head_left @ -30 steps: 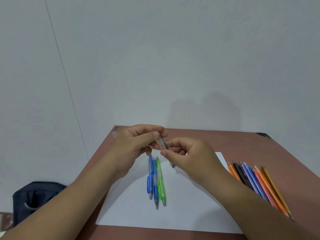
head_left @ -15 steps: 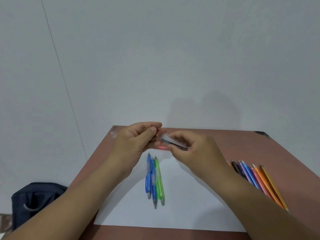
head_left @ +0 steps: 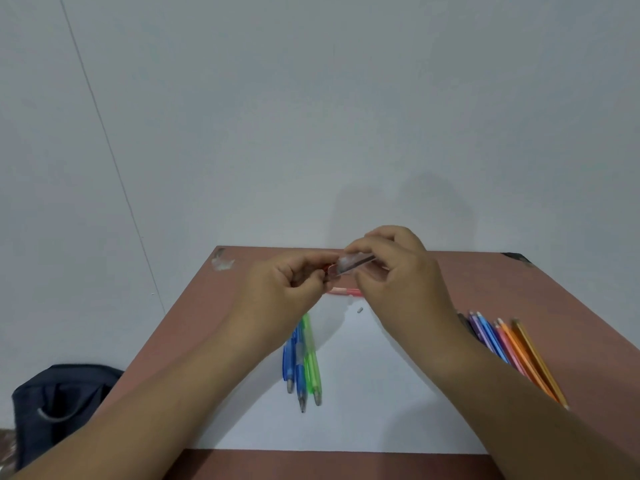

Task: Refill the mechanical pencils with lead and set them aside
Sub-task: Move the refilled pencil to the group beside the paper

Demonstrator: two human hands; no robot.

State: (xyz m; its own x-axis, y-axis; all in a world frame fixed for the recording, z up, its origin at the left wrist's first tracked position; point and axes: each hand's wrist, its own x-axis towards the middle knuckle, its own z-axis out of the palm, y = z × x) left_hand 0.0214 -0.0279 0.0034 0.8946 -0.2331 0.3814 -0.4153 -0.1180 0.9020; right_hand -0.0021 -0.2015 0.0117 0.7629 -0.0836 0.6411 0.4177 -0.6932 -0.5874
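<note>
Over the table's (head_left: 207, 323) far edge my left hand (head_left: 287, 289) and right hand (head_left: 391, 271) pinch a clear lead case (head_left: 353, 263) together, above pencils (head_left: 303, 358) lying mid-paper (head_left: 363, 410), open sheet around.

A clear lead case (head_left: 355, 263) is held up, lying almost level. Two blue pencils (head_left: 292, 362) and a green pencil (head_left: 310, 355) lie side by side on paper, tips toward the viewer.

1. The clear tube (head_left: 355, 263) between both hands (head_left: 346, 271) is blurred; its contents cannot be told.
2. The left forearm hides the upper ends of the blue and green pencils (head_left: 304, 358).
3. The desk (head_left: 194, 323) is cut off at the bottom edge.
</note>
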